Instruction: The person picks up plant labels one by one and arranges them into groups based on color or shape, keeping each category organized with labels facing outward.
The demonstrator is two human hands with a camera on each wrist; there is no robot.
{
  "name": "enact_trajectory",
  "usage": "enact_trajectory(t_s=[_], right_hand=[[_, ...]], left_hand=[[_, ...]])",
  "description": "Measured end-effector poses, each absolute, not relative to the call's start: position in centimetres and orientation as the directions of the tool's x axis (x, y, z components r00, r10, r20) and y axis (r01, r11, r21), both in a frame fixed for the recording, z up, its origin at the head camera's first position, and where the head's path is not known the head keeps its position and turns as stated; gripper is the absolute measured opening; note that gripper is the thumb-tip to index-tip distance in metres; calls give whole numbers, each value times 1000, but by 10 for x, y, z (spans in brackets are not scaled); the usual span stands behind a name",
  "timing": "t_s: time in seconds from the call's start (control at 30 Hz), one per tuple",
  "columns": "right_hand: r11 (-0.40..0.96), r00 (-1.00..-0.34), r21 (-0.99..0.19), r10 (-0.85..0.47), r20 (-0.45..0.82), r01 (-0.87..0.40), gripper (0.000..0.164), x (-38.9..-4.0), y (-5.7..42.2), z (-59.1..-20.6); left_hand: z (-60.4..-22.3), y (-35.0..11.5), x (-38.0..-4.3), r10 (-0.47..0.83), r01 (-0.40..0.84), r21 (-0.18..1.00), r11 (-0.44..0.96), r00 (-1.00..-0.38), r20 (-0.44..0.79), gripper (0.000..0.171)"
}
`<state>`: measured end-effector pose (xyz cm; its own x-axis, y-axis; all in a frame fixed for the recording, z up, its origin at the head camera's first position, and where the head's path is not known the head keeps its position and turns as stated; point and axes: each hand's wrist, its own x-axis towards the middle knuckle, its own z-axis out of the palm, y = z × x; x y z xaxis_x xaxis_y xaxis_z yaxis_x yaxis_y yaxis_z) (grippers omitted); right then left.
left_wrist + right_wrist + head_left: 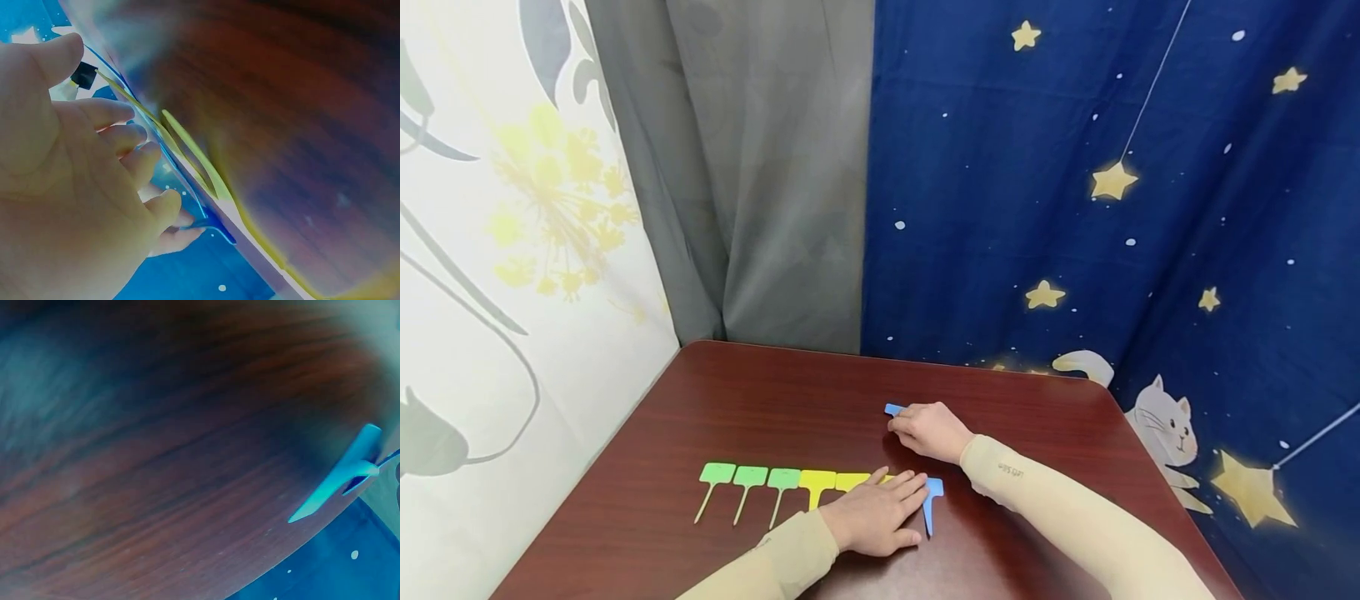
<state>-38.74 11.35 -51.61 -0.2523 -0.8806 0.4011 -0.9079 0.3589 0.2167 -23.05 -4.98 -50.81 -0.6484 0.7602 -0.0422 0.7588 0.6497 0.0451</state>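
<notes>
My left hand (880, 512) lies spread over a row of T-shaped plant labels, its fingertips by a blue plant label (934, 487). Partly under that hand are yellow plant labels (817, 481); how many it covers is hidden. Green plant labels (720, 473) continue the row leftward. In the left wrist view, the left fingers (140, 162) stretch along yellow and blue labels. Farther back, my right hand (931, 429) pinches another blue plant label (893, 409), whose end sticks out past the fingertips. The right wrist view catches a blue T-shaped label (337, 481) near its right edge.
The row sits on a dark red-brown wooden table (775, 392) with rounded far corners. Behind it hang a grey curtain (790, 183) and a blue starry curtain (985, 183). A white patterned cloth (572, 350) borders the left side.
</notes>
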Motion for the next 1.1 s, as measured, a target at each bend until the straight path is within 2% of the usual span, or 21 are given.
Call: enact_trajectory(t_s=[0.13, 0.3, 0.43, 0.73, 1.1], right_hand=[[422, -333, 118, -833, 442, -899, 16, -388, 114, -511], [478, -399, 64, -794, 459, -876, 17, -388, 113, -503], [496, -413, 51, -770, 487, -867, 16, -388, 112, -495], [540, -472, -62, -667, 577, -839, 20, -389, 113, -477], [555, -536, -163, -618, 575, -816, 24, -373, 136, -472]], left_hand=[[-508, -47, -232, 756, 755, 46, 654, -651, -66, 65], [-509, -46, -233, 751, 751, 26, 660, -657, -66, 64], [-510, -45, -233, 747, 747, 16, 664, -662, -62, 64], [-508, -45, -235, 740, 741, 18, 672, -670, -60, 65], [-505, -43, -235, 749, 748, 46, 662, -658, -78, 62]])
